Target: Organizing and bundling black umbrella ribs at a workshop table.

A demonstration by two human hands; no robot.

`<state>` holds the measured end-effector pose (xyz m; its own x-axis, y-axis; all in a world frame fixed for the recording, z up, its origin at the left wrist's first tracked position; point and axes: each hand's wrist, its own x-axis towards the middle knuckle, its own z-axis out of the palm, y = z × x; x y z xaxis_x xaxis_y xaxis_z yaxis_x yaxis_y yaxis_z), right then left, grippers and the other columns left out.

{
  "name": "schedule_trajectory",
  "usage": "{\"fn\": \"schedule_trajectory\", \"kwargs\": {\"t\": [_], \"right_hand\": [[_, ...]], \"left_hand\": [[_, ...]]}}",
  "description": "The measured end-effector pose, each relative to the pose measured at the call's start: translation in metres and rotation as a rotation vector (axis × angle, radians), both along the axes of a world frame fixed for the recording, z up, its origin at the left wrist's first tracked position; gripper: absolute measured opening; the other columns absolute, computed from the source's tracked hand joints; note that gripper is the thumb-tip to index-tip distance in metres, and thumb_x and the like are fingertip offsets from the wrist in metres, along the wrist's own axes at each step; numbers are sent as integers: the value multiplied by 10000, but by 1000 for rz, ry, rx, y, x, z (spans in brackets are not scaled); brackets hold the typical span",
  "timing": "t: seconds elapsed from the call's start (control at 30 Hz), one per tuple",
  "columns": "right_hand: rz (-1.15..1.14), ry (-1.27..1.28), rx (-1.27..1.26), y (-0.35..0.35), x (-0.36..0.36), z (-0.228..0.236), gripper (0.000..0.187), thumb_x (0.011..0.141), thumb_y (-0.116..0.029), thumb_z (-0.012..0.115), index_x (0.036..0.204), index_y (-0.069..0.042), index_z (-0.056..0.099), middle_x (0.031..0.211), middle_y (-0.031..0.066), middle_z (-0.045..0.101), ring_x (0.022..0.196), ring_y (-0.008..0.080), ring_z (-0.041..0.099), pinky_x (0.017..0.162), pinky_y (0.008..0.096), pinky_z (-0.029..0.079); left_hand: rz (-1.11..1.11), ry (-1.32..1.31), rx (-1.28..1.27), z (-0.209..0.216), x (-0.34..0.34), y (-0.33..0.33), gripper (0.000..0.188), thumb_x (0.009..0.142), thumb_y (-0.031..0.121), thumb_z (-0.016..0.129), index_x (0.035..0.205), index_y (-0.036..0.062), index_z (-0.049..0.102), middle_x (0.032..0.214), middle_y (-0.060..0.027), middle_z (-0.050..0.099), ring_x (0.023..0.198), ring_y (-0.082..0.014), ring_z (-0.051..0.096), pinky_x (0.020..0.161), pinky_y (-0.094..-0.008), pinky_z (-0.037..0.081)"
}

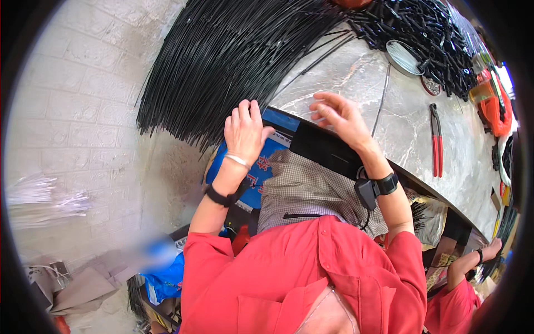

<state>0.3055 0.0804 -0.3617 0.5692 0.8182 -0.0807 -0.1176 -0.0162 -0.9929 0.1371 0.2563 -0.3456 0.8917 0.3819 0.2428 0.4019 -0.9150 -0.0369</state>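
Observation:
My left hand (245,131) lies at the near ends of a large spread of thin black rods (222,61), its fingers stretched forward and its thumb out to the side. Nothing shows gripped in it. My right hand (344,119) hovers by the table's near edge, fingers loosely bent and thumb apart, with nothing visible between them. Between the hands, a dark strip (322,143) runs along the edge above my lap. A few single black rods (328,53) stick out from the spread onto the grey marbled tabletop (356,78).
Red-handled pliers (436,147) lie on the right of the table. Beyond them are a round clear-topped container (404,58) and a heap of short black parts (414,28). A white brick wall (78,106) stands left. Another person's arm (470,264) reaches in at lower right.

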Motion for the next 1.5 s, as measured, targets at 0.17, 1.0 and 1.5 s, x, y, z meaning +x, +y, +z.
{"fn": "schedule_trajectory", "kwargs": {"t": [0.17,1.0,1.5], "right_hand": [[32,31,-4,-19,-4,-3,293,954,-128,532,1188,42,580,968,101,683,836,129,647,729,245,524],[-21,624,53,41,-24,-14,277,945,-240,602,1016,28,588,935,103,661,794,165,661,707,299,573],[-128,593,-24,35,-21,-2,115,930,-78,531,1009,4,542,959,114,656,840,210,681,701,348,580]], "left_hand": [[-38,-85,-23,-9,14,14,484,764,306,741,1124,24,583,984,-113,569,908,-290,602,739,-400,504],[-387,47,-768,40,3,-1,413,909,221,598,1233,-33,572,866,-164,695,777,-220,691,683,-333,513],[-476,-26,-472,87,-7,4,255,868,139,625,1088,13,645,1066,-158,664,987,-310,644,851,-362,511]]}}
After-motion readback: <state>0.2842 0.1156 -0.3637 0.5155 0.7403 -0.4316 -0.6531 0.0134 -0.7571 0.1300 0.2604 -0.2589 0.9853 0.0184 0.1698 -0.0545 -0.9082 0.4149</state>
